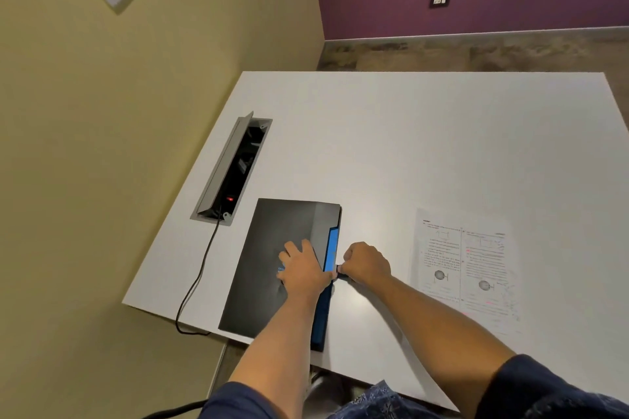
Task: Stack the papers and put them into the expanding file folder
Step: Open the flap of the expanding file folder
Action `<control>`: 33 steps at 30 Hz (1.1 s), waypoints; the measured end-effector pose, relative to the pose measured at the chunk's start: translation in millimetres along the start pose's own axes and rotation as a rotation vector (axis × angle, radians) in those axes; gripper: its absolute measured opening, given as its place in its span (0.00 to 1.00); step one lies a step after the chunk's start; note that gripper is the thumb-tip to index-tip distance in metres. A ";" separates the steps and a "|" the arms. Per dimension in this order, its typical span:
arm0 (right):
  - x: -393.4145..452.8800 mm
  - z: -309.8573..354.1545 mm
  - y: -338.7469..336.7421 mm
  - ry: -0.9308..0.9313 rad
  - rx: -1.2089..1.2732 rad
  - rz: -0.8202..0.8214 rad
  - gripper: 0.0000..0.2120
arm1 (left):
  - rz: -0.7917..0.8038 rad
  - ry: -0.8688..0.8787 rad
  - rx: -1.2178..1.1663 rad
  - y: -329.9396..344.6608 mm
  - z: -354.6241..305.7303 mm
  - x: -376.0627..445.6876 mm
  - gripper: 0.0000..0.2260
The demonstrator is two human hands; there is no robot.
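A black expanding file folder (272,241) with a blue inner edge lies flat near the white table's left front corner. My left hand (301,267) presses flat on its cover, fingers spread. At the folder's right edge my right hand (366,264) is closed around a small dark clasp or strap. A stack of printed papers (466,269) with text and diagrams lies flat on the table to the right of both hands, apart from the folder.
An open grey cable box (231,170) is set into the table (425,146) behind the folder, and a black cable (197,279) runs from it over the left edge. A yellow wall stands on the left. Purple wall and floor lie beyond the far edge.
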State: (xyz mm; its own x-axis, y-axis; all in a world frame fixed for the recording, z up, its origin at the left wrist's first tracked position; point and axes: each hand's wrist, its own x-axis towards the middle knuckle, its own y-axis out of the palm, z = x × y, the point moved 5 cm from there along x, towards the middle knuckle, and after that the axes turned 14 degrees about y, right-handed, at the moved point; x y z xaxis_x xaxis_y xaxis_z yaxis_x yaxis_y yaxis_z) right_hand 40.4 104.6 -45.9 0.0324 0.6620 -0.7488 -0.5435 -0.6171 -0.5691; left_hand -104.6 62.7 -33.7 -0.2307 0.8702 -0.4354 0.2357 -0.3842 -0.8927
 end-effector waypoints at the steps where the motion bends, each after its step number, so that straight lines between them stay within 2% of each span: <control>1: 2.0 -1.6 2.1 0.024 0.035 0.027 0.08 | 0.005 0.000 0.009 1.7 -0.3 0.9 0.44; 5: 7.0 -3.9 8.1 0.041 0.196 0.142 0.09 | 0.016 0.003 0.014 6.4 0.6 4.8 0.40; 10: 2.7 -6.8 5.0 0.041 0.416 0.241 0.09 | 0.044 0.014 0.034 5.1 1.3 7.1 0.41; 15: -1.9 -1.6 -1.5 -0.008 0.565 0.315 0.07 | -0.048 0.033 0.149 -19.7 -6.0 11.2 0.43; 19: 3.6 -4.9 -4.1 -0.056 0.769 0.343 0.08 | -0.124 0.089 0.200 -42.5 -11.6 20.4 0.34; 21: 5.0 -5.6 -7.0 -0.056 0.868 0.336 0.13 | -0.175 0.132 0.187 -58.8 -15.9 23.4 0.28; 24: 3.1 -3.7 -13.6 -0.048 0.886 0.287 0.19 | -0.258 0.180 0.056 -87.0 -20.8 24.1 0.12; 26: 0.6 -4.3 -20.2 -0.063 0.864 0.222 0.19 | -0.296 0.197 -0.103 -102.6 -22.6 22.7 0.06; 29: 0.7 -11.6 -33.8 -0.084 0.884 0.126 0.16 | -0.368 0.220 -0.344 -119.1 -22.3 20.6 0.07; 33: 5.3 -25.6 -43.6 -0.053 0.926 0.158 0.17 | -0.415 0.296 -0.519 -134.4 -22.4 21.0 0.18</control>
State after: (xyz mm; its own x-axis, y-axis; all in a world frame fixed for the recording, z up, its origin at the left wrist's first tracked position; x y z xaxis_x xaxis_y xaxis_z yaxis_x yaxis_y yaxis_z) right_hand 85.8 124.1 -33.8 -0.1249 0.6320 -0.7649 -0.9898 -0.1330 0.0517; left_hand -120.0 139.5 79.8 -0.1503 0.9877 0.0420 0.6186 0.1271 -0.7754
